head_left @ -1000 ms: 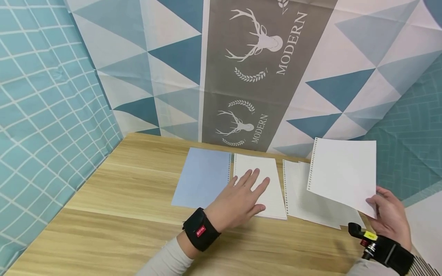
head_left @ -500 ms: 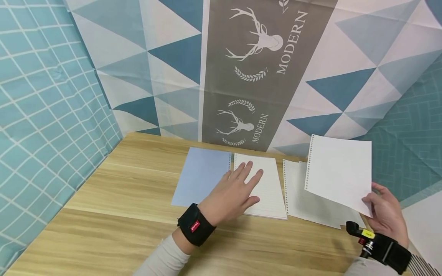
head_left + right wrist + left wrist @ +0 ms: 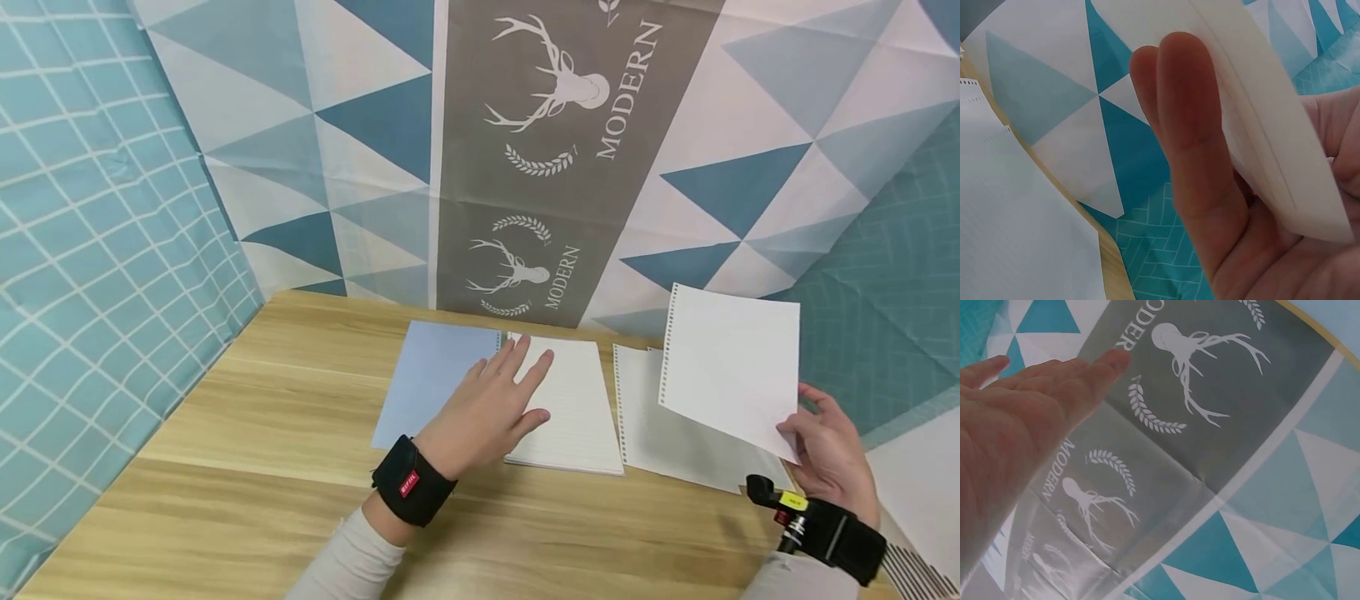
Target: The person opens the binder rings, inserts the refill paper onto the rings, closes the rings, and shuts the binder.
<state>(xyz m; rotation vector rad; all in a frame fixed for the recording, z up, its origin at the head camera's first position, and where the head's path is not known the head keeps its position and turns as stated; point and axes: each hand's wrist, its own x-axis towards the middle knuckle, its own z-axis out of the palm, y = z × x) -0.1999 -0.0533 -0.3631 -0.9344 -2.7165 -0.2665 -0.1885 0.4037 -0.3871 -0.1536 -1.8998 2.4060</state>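
Observation:
My right hand (image 3: 832, 450) pinches a white loose-leaf sheet (image 3: 731, 367) by its lower right corner, thumb on the near face. Punched holes run down the sheet's left edge. In the right wrist view the fingers (image 3: 1191, 94) lie behind the same sheet (image 3: 1272, 144). My left hand (image 3: 483, 408), fingers spread and straight, is over the blue notebook cover (image 3: 435, 375) and the left edge of the lined white pad (image 3: 577, 408). Whether it touches them I cannot tell. The left wrist view shows this hand (image 3: 1029, 419) against the patterned wall cloth.
White punched sheets (image 3: 637, 417) lie overlapping right of the pad, partly under the raised sheet. All rest on a wooden table (image 3: 225, 500). A patterned cloth (image 3: 375, 150) hangs behind its back edge, and a teal grid cloth (image 3: 90, 250) stands at the left.
My left hand has drawn left and slightly up, from over the pad toward the blue cover, uncovering more lined page. The right hand has moved the held sheet slightly left and up.

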